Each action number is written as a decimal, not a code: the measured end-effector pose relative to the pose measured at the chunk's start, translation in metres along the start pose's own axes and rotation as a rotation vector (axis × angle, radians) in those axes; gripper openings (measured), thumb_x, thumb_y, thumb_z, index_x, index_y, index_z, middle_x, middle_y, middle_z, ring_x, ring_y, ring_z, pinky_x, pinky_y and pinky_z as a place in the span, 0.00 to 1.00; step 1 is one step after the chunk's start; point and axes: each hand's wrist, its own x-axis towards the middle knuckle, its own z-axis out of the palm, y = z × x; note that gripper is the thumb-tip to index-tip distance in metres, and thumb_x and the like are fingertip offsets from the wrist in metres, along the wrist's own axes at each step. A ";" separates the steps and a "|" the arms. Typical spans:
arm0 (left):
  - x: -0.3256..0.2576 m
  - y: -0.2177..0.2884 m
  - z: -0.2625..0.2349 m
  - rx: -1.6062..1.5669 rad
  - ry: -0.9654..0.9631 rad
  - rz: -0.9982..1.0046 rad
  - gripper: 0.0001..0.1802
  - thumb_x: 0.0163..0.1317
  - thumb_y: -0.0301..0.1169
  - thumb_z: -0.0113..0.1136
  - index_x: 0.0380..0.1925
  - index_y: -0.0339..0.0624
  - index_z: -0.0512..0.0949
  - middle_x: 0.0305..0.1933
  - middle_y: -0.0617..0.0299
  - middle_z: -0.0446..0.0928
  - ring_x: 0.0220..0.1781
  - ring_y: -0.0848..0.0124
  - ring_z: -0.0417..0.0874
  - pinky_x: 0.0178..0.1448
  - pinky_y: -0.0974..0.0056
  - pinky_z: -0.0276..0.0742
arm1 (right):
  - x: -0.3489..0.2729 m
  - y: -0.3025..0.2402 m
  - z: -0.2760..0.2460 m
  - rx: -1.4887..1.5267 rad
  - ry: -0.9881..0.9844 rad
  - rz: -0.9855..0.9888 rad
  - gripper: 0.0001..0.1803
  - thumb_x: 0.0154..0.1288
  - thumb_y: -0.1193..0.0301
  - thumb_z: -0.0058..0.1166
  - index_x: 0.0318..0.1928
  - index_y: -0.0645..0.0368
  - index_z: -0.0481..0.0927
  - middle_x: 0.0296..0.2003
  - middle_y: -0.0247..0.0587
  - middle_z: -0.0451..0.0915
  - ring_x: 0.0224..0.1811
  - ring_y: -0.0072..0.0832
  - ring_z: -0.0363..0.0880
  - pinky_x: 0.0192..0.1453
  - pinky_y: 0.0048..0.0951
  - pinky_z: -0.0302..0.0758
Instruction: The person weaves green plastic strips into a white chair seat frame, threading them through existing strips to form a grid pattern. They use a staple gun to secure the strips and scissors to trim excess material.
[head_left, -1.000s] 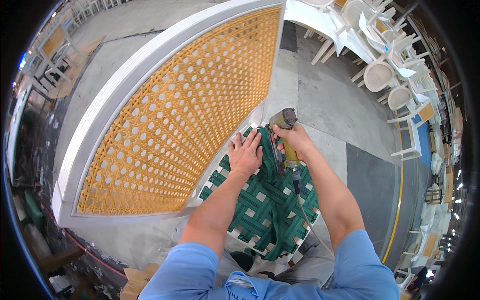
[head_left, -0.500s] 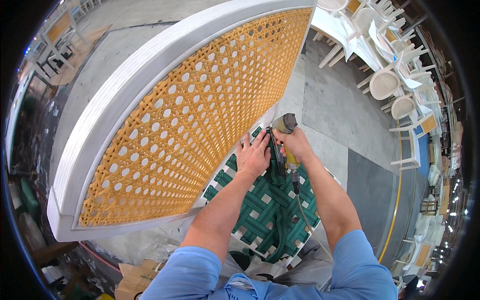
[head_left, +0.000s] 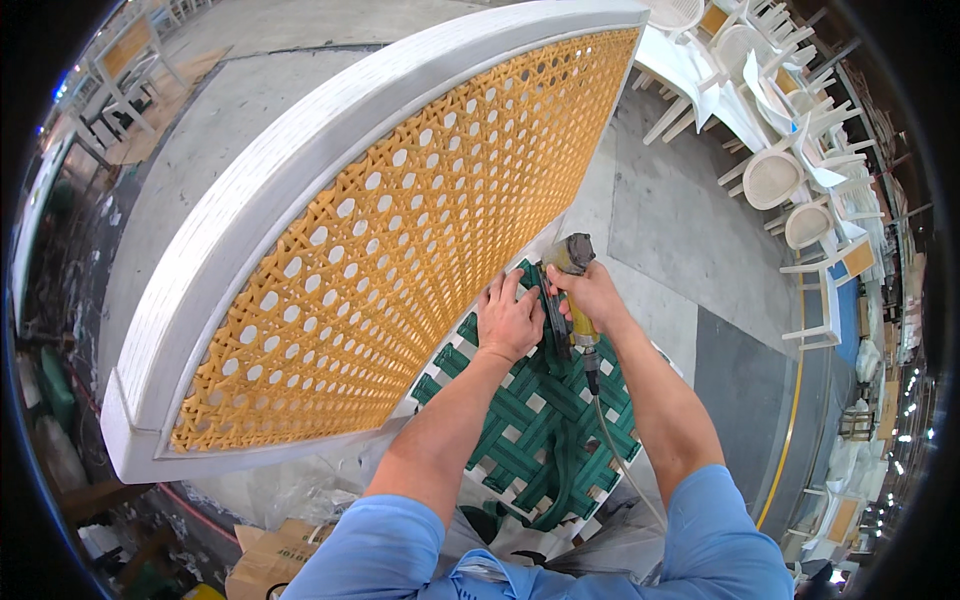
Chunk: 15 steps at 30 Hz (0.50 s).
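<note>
In front of me is a chair with a white frame (head_left: 120, 425), its tall back filled with golden woven cane (head_left: 400, 240). Green webbing straps (head_left: 500, 420) criss-cross over its seat, and a loose green strap (head_left: 562, 470) hangs over them toward me. My right hand (head_left: 595, 298) is closed round a yellow and black air stapler (head_left: 572, 322), its nose at the seat's far end by the back. Just left of the stapler, my left hand (head_left: 510, 318) rests on the webbing with bent, parted fingers; its fingertips are partly hidden.
A thin air hose (head_left: 612, 440) runs from the stapler down toward my lap. White chairs (head_left: 775, 180) are piled at the far right. A cardboard box (head_left: 268, 560) sits at the lower left, beside clear plastic wrap (head_left: 305, 495). A yellow line (head_left: 785, 440) crosses the floor at right.
My left hand's fingers have drawn in and bent more, where they were stretched over the webbing. The stapler remains in my right hand, slightly lower. The whole view has shifted slightly.
</note>
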 end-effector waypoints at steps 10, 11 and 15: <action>0.001 0.000 -0.001 -0.030 0.089 0.025 0.13 0.60 0.36 0.62 0.43 0.52 0.90 0.64 0.54 0.76 0.73 0.47 0.70 0.74 0.43 0.62 | -0.006 -0.002 0.001 -0.027 -0.001 0.009 0.14 0.72 0.61 0.65 0.40 0.59 0.81 0.28 0.32 0.80 0.19 0.21 0.74 0.21 0.27 0.72; 0.000 0.000 -0.001 -0.032 0.075 0.022 0.13 0.60 0.36 0.62 0.43 0.52 0.90 0.64 0.54 0.76 0.73 0.47 0.70 0.74 0.44 0.62 | -0.007 -0.001 0.002 -0.038 0.013 0.053 0.14 0.72 0.61 0.65 0.40 0.59 0.81 0.28 0.32 0.80 0.19 0.21 0.74 0.21 0.27 0.72; 0.001 -0.001 0.000 -0.018 0.019 -0.007 0.13 0.59 0.36 0.62 0.42 0.51 0.90 0.63 0.54 0.76 0.73 0.48 0.71 0.74 0.44 0.62 | -0.006 -0.001 0.000 -0.014 0.031 -0.001 0.14 0.70 0.61 0.66 0.35 0.60 0.82 0.26 0.32 0.79 0.18 0.21 0.74 0.20 0.27 0.71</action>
